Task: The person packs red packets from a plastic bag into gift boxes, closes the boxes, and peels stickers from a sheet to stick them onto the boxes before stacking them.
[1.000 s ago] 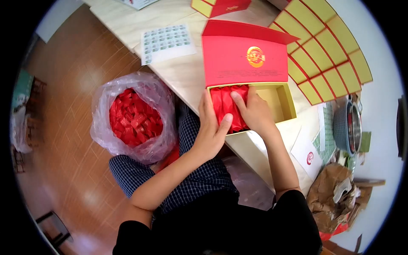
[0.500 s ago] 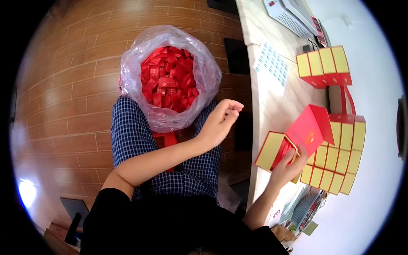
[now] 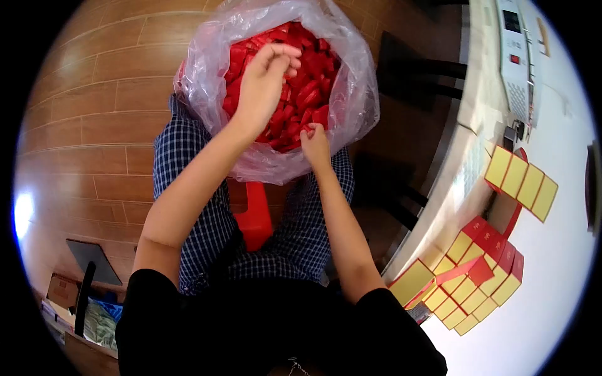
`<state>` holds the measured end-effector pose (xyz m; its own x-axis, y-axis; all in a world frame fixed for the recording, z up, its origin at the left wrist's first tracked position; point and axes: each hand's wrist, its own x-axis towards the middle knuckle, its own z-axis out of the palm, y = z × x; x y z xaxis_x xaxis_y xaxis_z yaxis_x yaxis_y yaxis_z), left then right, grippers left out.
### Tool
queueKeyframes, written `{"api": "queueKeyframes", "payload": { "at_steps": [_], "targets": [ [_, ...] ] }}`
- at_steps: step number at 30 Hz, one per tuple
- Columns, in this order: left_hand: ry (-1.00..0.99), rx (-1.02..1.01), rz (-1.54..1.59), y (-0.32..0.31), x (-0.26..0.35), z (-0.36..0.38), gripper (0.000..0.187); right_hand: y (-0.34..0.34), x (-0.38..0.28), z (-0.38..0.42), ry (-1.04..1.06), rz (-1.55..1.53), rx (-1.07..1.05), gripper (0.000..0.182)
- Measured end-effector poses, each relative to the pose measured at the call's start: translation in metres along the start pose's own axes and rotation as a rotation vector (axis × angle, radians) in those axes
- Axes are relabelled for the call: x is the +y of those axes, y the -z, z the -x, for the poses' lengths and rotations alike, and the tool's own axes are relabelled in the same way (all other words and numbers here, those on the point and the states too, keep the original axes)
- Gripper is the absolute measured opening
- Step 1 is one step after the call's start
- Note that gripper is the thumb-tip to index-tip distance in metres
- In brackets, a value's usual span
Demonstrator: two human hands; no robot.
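Note:
A clear plastic bag full of small red packets stands open between my knees. My left hand hovers over the packets, its fingers loosely curled and nothing visible in them. At the near side of the bag's mouth, my right hand has its fingertips pinched on a red packet. On the table to the right, a yellow and red box stands with its red lid raised; its inside is hidden from this angle.
Several yellow and red boxes are stacked behind the open one, with another row farther along. A white appliance sits at the table's far end. A red plastic stool shows between my legs, and dark table legs stand right of the bag.
My right hand has left the open box and come down into the bag. My left hand has moved forward over the packets. The view has shifted, so the table sits farther right.

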<state>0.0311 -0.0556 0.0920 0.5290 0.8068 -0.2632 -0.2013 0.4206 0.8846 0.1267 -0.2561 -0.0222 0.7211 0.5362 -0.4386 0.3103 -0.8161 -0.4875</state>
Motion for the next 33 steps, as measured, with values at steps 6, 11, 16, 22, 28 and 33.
{"api": "queueKeyframes", "payload": {
  "at_steps": [6, 11, 16, 22, 28, 33],
  "targets": [
    [0.182, 0.061, -0.009, 0.005, -0.035, -0.062, 0.022, -0.050, 0.045, -0.097, -0.246, -0.062, 0.079, 0.054],
    [0.369, 0.075, 0.046, 0.017, -0.046, -0.079, 0.022, -0.080, 0.043, -0.162, -0.362, -0.036, 0.083, 0.101],
    [0.481, 0.115, 0.099, 0.025, -0.051, -0.086, 0.025, -0.096, 0.058, -0.197, -0.529, 0.183, 0.019, 0.132],
    [0.522, 0.126, 0.090, 0.031, -0.055, -0.086, 0.029, -0.071, 0.104, -0.190, -0.184, 0.241, 0.244, 0.083],
    [0.478, 0.093, -0.045, 0.025, -0.066, -0.071, 0.051, -0.007, -0.019, -0.091, -0.127, -0.871, -0.217, 0.044],
    [0.392, -0.171, -0.234, 0.015, -0.076, -0.053, 0.108, 0.005, -0.096, -0.027, 0.337, 0.000, 0.243, 0.040]
  ]
}}
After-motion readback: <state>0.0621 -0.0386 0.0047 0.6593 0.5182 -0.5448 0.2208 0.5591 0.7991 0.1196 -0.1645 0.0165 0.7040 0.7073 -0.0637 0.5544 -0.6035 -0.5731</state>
